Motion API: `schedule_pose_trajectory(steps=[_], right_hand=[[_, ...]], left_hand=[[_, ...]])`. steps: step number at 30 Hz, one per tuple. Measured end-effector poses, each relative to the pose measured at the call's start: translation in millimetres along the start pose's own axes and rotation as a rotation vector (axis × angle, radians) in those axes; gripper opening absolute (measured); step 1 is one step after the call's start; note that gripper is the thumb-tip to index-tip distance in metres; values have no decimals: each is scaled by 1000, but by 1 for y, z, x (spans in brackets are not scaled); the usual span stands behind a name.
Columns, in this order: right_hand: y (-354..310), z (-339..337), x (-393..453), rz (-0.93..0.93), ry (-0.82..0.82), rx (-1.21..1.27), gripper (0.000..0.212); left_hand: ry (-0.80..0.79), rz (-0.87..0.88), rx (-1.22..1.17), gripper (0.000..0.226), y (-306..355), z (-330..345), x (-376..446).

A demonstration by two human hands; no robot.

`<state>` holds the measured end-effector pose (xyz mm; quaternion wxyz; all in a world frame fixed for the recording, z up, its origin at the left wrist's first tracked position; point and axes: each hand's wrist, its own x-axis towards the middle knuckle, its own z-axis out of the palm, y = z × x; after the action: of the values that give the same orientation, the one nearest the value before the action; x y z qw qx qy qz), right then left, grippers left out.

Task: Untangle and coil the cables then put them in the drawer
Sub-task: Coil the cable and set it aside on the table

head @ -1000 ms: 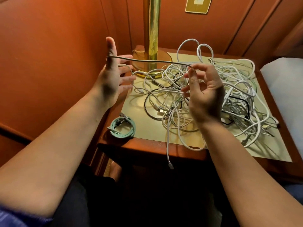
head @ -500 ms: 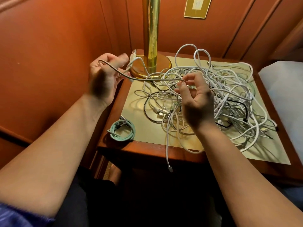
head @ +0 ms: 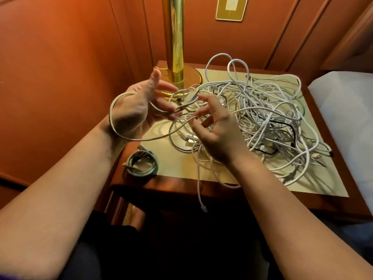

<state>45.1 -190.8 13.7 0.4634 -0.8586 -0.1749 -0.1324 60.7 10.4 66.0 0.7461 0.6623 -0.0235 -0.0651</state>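
Observation:
A big tangle of white cables (head: 272,110), with a black one mixed in, lies on the nightstand (head: 177,191). One white cable (head: 157,137) loops round the back and wrist of my left hand (head: 133,112), which is held up with thumb raised and fingers fairly straight. From that loop the cable runs right to my right hand (head: 220,136), whose thumb and fingertips pinch it just above the left side of the tangle. A coiled green cable (head: 141,162) sits at the nightstand's front left corner. No drawer is visible.
A brass lamp (head: 173,37) stands at the back left of the nightstand, close behind my left hand. Wood wall panels enclose the left and back. A white bed edge (head: 343,108) borders the right. One white plug end (head: 203,209) hangs over the front edge.
My left hand turned and opened, and the white cable now wraps round it in a loop. My right hand dropped slightly, still feeding the same cable.

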Motion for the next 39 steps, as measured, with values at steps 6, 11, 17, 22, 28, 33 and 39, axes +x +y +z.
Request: schedule_pose_trajectory(steps=[6, 11, 17, 22, 28, 33, 39], right_hand=[[-1, 1, 2, -25, -63, 118, 47], [8, -3, 4, 48, 16, 172, 20], [18, -23, 10, 237, 162, 168, 29], [9, -19, 7, 258, 87, 290, 27], [-3, -17, 6, 166, 169, 386, 16], [-1, -11, 2, 13, 188, 184, 26], [-3, -3, 3, -38, 118, -16, 23]], left_hand=[[-70, -85, -8, 74, 3, 4, -7], [141, 45, 63, 73, 0, 5, -2], [444, 91, 48, 66, 2, -19, 4], [191, -4, -63, 59, 2, -7, 2], [14, 163, -17, 36, -4, -8, 4], [-202, 304, 318, 38, -7, 3, -6], [-125, 434, 384, 26, -15, 22, -7]])
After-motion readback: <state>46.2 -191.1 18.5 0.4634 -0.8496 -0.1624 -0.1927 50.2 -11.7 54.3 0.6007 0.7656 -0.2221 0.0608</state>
